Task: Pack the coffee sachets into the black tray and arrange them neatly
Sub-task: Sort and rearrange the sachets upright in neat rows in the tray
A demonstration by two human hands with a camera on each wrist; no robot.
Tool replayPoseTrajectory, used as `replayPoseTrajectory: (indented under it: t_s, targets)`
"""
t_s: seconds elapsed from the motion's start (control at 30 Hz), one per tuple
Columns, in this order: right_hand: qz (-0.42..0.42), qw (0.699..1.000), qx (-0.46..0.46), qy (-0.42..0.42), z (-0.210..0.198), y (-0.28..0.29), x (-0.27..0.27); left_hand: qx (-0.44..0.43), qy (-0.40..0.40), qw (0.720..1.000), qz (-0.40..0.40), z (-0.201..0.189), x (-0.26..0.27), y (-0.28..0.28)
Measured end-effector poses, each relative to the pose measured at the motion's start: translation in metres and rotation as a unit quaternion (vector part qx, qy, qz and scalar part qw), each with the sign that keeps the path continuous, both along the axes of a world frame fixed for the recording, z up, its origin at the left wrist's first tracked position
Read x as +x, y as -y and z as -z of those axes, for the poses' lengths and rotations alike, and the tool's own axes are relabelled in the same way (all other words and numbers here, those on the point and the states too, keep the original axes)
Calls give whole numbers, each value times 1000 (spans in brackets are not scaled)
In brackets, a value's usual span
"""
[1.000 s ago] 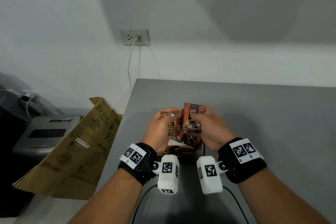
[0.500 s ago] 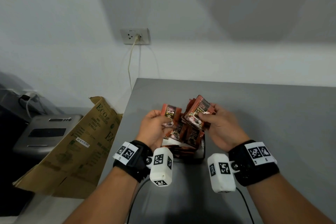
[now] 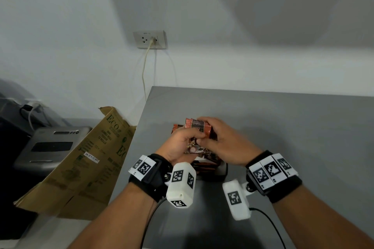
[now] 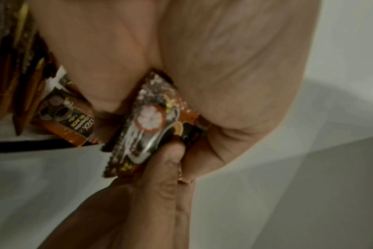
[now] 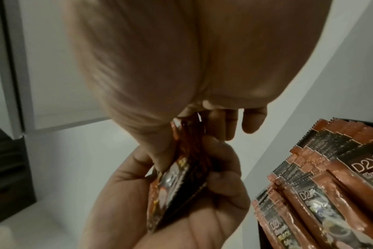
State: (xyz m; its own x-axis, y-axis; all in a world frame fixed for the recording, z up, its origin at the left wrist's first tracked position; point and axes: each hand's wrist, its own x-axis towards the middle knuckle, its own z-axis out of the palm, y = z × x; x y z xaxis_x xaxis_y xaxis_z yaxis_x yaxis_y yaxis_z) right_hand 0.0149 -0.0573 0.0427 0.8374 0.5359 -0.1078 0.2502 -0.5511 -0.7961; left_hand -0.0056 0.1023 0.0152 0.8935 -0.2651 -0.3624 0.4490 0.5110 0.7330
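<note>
Over the black tray [image 3: 221, 170], both hands meet on one small bundle of brown-and-orange coffee sachets [image 3: 197, 127]. My left hand [image 3: 183, 141] curls round the bundle from the left, and my right hand [image 3: 222, 141] pinches it from the right. The left wrist view shows the held sachet [image 4: 151, 124] squeezed between palm and fingers, with the tray's rim [image 4: 21, 146] behind it. In the right wrist view the bundle [image 5: 177, 176] sits in the left hand's fist, next to a row of several sachets [image 5: 330, 185] standing on edge in the tray. The hands hide most of the tray.
The grey table [image 3: 293, 127] stretches bare to the right and behind the hands. A folded cardboard box [image 3: 87, 159] leans off the table's left edge beside a grey device [image 3: 50, 147]. A wall socket [image 3: 149, 39] with a cord is on the wall behind.
Half a second ago the hands were apart, each holding its own sachets. They have come together and now hold the sachets as one bundle above the tray.
</note>
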Motion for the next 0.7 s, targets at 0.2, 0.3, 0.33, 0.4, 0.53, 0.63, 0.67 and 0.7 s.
replayPoseTrajectory:
  t_s: [0.2,0.3,0.33,0.4,0.53,0.63,0.67,0.7]
  targets:
    - [-53,993,-47,90,-10,0,-5,-42,3,999,-13,3,-2,1]
    - [-79,983,-88,139,-7,-6,-3,-54,5,999,-8,-1,-6,3]
    - [-75,983,-82,145,-5,-7,-1,-58,9,998,-9,-2,-7,3]
    - [-69,985,-70,142,-4,-7,0,-51,19,998,-17,-4,-7,4]
    - [-74,986,-54,141,-3,-9,-1,-46,26,998,-45,0,-7,6]
    - [-67,987,-44,142,-2,-11,-2,-67,17,997,-46,-1,-9,5]
    - [-61,986,-50,143,-1,-11,-2,-63,11,997,-45,-1,-9,5]
    - [-60,986,-56,148,0,-11,-2,-58,9,997,-43,-2,-9,5]
